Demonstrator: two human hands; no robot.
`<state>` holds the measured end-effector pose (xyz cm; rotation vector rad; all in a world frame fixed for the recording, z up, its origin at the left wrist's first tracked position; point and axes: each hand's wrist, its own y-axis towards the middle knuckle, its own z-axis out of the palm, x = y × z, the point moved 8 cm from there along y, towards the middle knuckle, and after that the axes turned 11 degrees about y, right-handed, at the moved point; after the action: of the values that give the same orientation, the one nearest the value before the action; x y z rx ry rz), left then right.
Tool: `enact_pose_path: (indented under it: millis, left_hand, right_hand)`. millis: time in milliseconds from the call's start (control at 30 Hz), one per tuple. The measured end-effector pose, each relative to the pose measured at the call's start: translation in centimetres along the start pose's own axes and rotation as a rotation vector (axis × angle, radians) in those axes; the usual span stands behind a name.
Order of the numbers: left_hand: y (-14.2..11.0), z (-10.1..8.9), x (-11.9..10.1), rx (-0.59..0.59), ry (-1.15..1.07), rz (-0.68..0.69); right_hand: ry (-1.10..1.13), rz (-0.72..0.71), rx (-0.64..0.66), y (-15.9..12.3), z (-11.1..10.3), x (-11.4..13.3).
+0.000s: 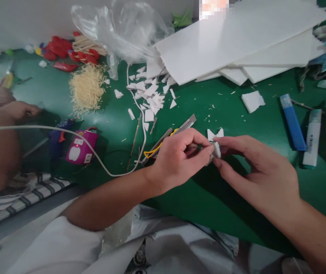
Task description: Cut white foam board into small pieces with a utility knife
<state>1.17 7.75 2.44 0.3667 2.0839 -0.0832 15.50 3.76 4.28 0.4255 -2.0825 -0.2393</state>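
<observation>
A small white foam piece (216, 150) is held between both hands above the green table. My left hand (181, 154) is closed, thumb and forefinger pinched together at the piece's left side; a thin dark line shows by those fingers, too small to name. From the other side, my right hand (261, 171) grips the piece between thumb and fingertips. Just behind them lies a notched white foam scrap (215, 134). A utility knife with a yellow loop (153, 151) lies partly hidden behind my left hand, its blade pointing up and right.
Foam scraps (153, 97) are heaped near stacked white foam sheets (231, 38). A white cable (114, 174) loops past a magenta box (81, 147). Two markers, one blue (293, 123), lie right. Another person's hand (23, 111) rests at left, beyond pale shreds (87, 89).
</observation>
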Motion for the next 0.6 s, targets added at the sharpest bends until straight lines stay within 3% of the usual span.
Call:
enact_pose_path:
  millis: [267,600]
  left_hand:
    - [0.0,1.8,1.1,0.181,-0.231,-0.132]
    - [-0.2,2.0,1.1,0.199,-0.172,-0.143]
  right_hand:
    - [-0.091,0.031,-0.049,0.1,-0.8,0.0]
    - [-0.152,0.002,-0.076,-0.1,-1.0,0.6]
